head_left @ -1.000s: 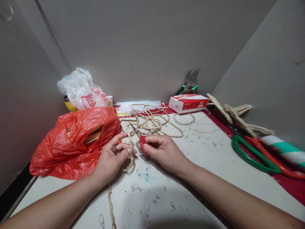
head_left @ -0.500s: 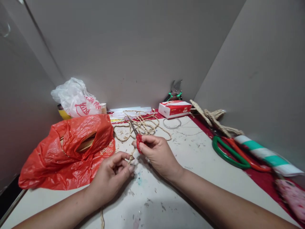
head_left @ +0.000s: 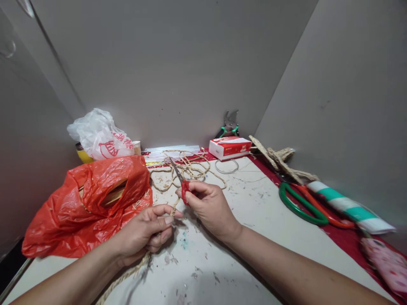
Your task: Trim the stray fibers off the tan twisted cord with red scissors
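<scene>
My left hand (head_left: 151, 231) pinches a braided straw cord between thumb and forefinger. A thick part of the braid (head_left: 122, 277) runs from under that hand toward the bottom edge. Just to the right, my right hand (head_left: 211, 207) is closed round the red handles of small scissors (head_left: 185, 190), whose blades point up and away. Beyond the scissors, loose loops of the thin cord (head_left: 193, 169) lie on the white table (head_left: 235, 271).
An orange-red plastic bag (head_left: 63, 220) lies at the left, a white bag (head_left: 98, 135) behind it. At the back are a tissue box (head_left: 229, 148), pruning shears (head_left: 230, 125) and a wire ring (head_left: 227, 166). Large green-handled scissors (head_left: 302, 207) and a striped roll (head_left: 349, 205) lie right.
My left hand has turned, its thumb now lying over the cord near the forefinger. More of the thick braid shows below it. My right hand keeps the scissors in nearly the same place.
</scene>
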The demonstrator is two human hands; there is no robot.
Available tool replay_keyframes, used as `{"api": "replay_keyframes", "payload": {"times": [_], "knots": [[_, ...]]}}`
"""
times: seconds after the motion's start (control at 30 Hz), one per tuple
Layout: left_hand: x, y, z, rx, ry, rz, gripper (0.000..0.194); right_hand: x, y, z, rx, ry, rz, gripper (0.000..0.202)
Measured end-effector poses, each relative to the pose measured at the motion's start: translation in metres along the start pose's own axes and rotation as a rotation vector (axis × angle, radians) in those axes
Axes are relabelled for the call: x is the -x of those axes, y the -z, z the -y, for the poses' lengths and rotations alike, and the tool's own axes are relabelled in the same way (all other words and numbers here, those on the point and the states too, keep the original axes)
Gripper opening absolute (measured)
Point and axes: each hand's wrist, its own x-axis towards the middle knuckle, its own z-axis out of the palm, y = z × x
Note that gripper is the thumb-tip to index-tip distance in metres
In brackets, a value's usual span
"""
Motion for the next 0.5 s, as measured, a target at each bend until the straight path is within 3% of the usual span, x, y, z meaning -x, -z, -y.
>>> {"api": "replay_keyframes", "payload": {"times": [0.37,0.5], "knots": [[-0.004,-0.001,0.007,-0.019,-0.084,-0.226,0.037,-0.01,0.006,-0.01,0.09,-0.087,0.125,0.023],[-0.006,0.003,0.003,-0.01,-0.165,-0.381,0.04,-0.007,0.009,-0.009,0.39,0.064,0.13,0.024]]}}
